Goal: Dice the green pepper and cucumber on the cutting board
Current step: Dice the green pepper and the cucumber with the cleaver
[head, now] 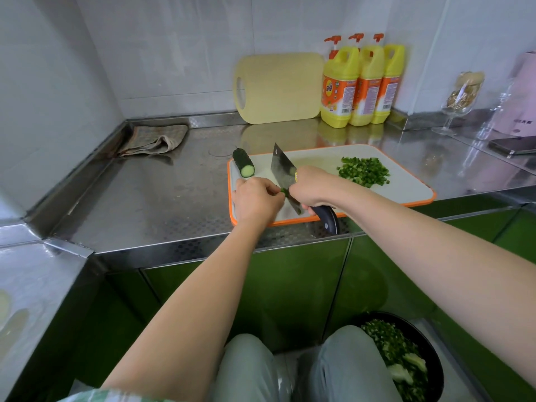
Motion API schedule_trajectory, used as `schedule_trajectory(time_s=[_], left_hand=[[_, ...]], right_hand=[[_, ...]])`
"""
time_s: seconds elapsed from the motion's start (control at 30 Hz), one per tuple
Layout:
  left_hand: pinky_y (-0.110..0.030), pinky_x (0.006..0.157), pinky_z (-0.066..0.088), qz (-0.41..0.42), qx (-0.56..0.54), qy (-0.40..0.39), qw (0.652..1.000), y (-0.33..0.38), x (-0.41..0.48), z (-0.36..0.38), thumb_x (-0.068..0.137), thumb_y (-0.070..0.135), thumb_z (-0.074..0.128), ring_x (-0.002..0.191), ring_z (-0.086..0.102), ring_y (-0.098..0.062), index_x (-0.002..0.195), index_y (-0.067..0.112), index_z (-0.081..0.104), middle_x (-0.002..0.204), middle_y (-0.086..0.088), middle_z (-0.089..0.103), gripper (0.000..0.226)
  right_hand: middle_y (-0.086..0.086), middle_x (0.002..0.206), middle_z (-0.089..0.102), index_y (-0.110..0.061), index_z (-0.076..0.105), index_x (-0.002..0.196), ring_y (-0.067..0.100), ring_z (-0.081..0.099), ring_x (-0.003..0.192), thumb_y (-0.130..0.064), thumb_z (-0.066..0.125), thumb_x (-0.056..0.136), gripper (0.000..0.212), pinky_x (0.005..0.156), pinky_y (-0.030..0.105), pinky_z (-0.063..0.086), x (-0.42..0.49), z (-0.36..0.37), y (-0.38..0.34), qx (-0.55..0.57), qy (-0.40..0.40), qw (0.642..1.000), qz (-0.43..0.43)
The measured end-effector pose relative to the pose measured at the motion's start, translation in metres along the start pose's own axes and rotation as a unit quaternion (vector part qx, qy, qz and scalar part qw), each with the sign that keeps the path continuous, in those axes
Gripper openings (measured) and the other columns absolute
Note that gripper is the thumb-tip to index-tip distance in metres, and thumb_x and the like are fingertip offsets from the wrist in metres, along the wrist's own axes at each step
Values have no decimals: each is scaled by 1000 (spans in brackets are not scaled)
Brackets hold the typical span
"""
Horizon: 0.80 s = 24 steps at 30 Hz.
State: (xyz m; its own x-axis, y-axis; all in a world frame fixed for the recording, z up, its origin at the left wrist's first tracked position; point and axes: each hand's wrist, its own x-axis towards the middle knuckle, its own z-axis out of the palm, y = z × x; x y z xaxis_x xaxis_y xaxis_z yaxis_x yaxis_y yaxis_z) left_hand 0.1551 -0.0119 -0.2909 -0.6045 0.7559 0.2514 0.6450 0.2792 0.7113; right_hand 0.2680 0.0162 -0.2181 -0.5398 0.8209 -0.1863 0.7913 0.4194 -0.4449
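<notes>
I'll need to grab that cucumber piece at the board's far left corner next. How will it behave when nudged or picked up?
The cucumber piece lies on its round side at the edge of the cutting board, so a sideways nudge would probably roll it. It looks stiff and should lift in one piece. Its pale cut face may be slippery.

At the back left of your steel bench (162,195) lies a crumpled cloth (155,139). A pale yellow board (281,87) leans against the tiled wall, and just beside it on the right stand three yellow pump bottles (362,85). Further right you have a stemmed glass (461,100), a pink appliance (519,94) and a phone (513,145) lying flat. Below the bench are green cabinet doors (290,285), and on the floor sits a black pan (434,361) of chopped greens.
</notes>
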Motion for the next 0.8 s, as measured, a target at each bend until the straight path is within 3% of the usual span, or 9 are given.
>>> schedule_trajectory(time_s=[0.07,0.17,0.37,0.53,0.63,0.8], left_hand=[[-40,90,48,0,-3,0,1000,0,0,0,77,26,66,107,51,-21,69,32,69,80,9,70,11],[-40,93,45,10,12,3,1000,1,-1,-2,79,27,66,109,48,-22,79,28,73,82,11,68,7],[-39,96,43,17,13,-20,1000,1,1,-4,79,32,68,109,49,-19,80,30,70,70,19,56,3],[-31,89,45,38,20,-22,999,0,4,-9,82,30,61,107,49,-19,87,28,69,74,16,61,10],[-26,83,39,61,43,-29,997,-4,9,-15,84,24,58,110,44,-20,101,26,68,85,10,65,19],[-29,90,37,125,101,-99,982,3,16,-17,82,27,62,112,41,-21,113,26,66,100,3,66,31]], right_hand=[[11,62,55,-1,51,73,24,51,51,2,44,88,16,51,25,40,6,3,-1,2,14,1000,1],[14,69,56,-2,49,84,30,56,61,0,42,88,9,60,30,46,14,7,4,44,51,998,6],[12,62,51,-8,40,85,27,54,47,-9,38,92,7,56,35,47,22,-5,31,172,143,974,-35],[10,62,45,-10,39,84,22,44,45,-7,39,96,12,43,25,39,15,-28,51,233,135,963,-20],[12,59,48,-8,41,79,23,47,44,-6,40,93,14,50,30,41,13,-29,67,202,136,970,-10],[13,60,49,-6,43,80,24,46,46,-5,39,92,13,51,30,42,12,-33,78,177,109,978,5]])
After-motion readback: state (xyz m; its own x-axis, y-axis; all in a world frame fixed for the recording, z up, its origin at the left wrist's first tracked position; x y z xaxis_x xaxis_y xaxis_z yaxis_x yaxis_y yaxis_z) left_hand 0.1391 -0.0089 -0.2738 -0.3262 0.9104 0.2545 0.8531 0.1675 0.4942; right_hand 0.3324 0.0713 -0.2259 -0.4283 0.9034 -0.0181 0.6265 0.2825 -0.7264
